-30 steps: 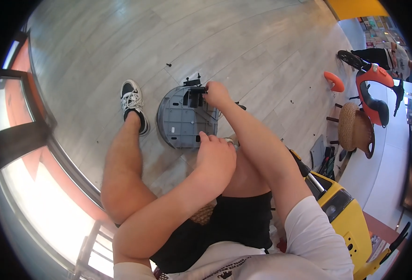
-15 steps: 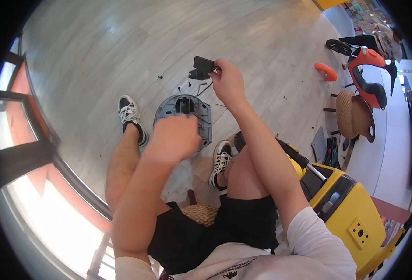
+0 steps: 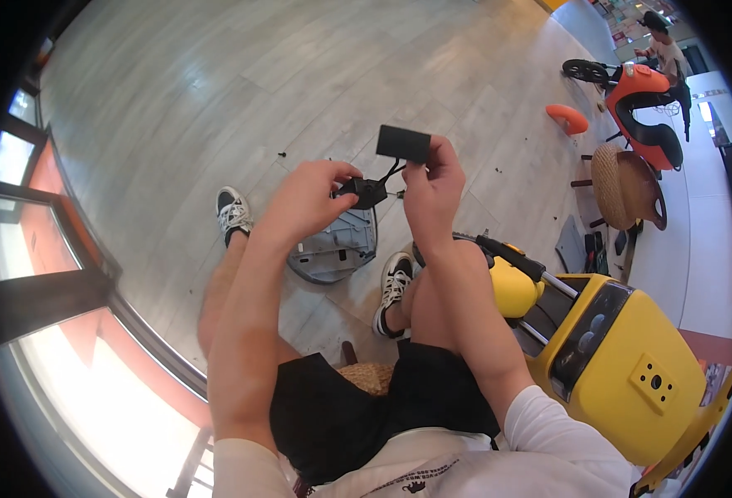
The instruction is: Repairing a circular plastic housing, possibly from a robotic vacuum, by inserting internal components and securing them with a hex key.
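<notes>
Between thumb and fingers, my left hand (image 3: 309, 197) grips a small black box-shaped part (image 3: 367, 193). A flat black rectangular plate (image 3: 404, 144) is pinched in my right hand (image 3: 436, 187), which is closed on its lower right corner. Short black cables (image 3: 393, 172) run from the plate down to the box, joining the two. Below them a grey rounded plastic housing (image 3: 333, 253) lies on the floor, open side up, its far part covered by my left hand and the box.
A yellow scooter body (image 3: 631, 365) stands close at my right. Farther right are a wicker stool (image 3: 619, 187), an orange scooter (image 3: 644, 108) and an orange curved part (image 3: 566, 119). A small black screw (image 3: 282, 153) lies on the floor. Another person (image 3: 664, 50) is at the far right.
My left hand has moved from over the grey housing up to the black box and now grips it. My right hand has shifted right and slightly down with the plate.
</notes>
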### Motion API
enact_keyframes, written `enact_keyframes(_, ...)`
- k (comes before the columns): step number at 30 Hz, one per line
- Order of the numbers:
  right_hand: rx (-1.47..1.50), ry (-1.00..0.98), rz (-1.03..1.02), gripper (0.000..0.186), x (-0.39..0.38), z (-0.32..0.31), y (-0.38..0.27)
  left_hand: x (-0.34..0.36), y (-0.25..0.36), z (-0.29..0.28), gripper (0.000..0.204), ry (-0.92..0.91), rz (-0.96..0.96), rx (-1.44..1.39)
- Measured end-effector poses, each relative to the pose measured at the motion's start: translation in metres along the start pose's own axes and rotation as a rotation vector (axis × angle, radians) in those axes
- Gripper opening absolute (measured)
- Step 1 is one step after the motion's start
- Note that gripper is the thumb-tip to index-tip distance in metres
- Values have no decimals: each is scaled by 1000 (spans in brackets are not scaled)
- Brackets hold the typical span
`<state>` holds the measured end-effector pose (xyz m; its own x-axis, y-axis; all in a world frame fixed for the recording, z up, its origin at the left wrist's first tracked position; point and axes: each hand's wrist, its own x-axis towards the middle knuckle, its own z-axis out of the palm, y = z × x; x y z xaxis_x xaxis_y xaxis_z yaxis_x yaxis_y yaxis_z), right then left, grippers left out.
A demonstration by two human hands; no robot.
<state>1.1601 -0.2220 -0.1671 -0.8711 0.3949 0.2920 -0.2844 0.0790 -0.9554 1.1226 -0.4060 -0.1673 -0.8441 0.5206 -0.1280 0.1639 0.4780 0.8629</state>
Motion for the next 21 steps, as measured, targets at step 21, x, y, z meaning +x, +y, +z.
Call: enact_keyframes(21,381,-525,1002,30,36,0,9,-2,22,-25,49,482,81,-286)
